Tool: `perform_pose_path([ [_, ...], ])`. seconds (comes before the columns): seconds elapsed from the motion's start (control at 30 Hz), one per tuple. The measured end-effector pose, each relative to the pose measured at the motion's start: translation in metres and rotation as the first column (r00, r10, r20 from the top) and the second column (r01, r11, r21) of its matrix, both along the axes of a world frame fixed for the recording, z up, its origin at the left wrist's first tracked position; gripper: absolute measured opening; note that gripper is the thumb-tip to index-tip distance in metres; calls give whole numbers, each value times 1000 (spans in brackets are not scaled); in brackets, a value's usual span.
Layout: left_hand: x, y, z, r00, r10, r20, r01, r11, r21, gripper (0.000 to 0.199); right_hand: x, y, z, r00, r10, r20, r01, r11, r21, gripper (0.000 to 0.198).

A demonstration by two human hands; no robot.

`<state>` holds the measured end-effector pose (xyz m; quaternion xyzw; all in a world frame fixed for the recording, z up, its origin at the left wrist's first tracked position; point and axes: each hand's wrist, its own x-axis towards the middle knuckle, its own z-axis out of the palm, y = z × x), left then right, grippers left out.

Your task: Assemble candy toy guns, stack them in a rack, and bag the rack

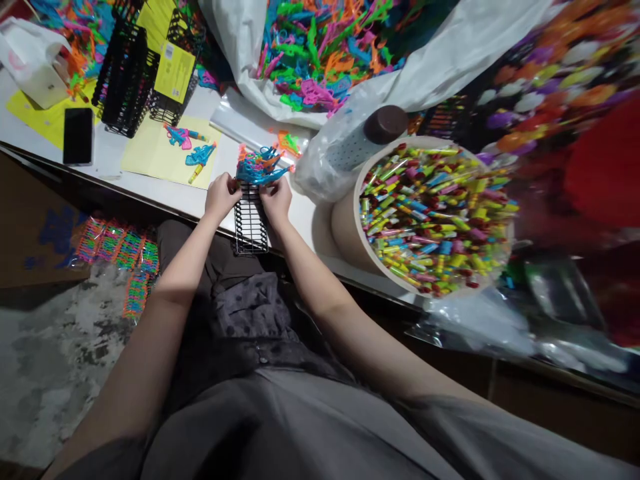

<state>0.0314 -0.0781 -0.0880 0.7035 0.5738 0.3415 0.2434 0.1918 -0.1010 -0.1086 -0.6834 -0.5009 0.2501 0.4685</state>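
A small black rack (251, 223) with thin crossbars lies at the table's front edge, its near end jutting out over my lap. Colourful plastic toys (263, 165) in blue, orange and pink are clustered at its far end. My left hand (221, 197) grips the rack's left side, fingers closed. On the opposite side my right hand (277, 200) is closed on the rack's edge, just below the toys. Left of my hands, two toys with small tubes, one of them a blue toy (200, 155), rest on a pale yellow sheet (145, 155).
A round tub (345, 227) of small colourful tubes stands at right, beside a dark-lidded bottle (357, 143). Behind is a white sack (430, 63) of plastic toys. Black racks (125, 80) and a phone (78, 136) are at left. Bagged toys (120, 250) lie below.
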Motion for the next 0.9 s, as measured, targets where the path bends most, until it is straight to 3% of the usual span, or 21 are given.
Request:
perform_pose_path([
  [0.17,2,-3,5,998,29,-58,-30,999,-13,23,0,-1,2,1000,20,11,-20,1000,-2,19],
  [0.43,7,-14,7,986,167,-7,-166,980,-107,20,-1,-3,6,1000,21,2,-21,1000,-8,15],
  [0.77,5,-17,10,987,161,-10,-161,979,-128,18,-3,-6,11,1000,-3,-25,2,999,-45,19],
  [0.9,1,-15,10,989,140,-58,-143,988,-63,18,-6,-6,10,999,21,-29,-22,999,-39,17],
])
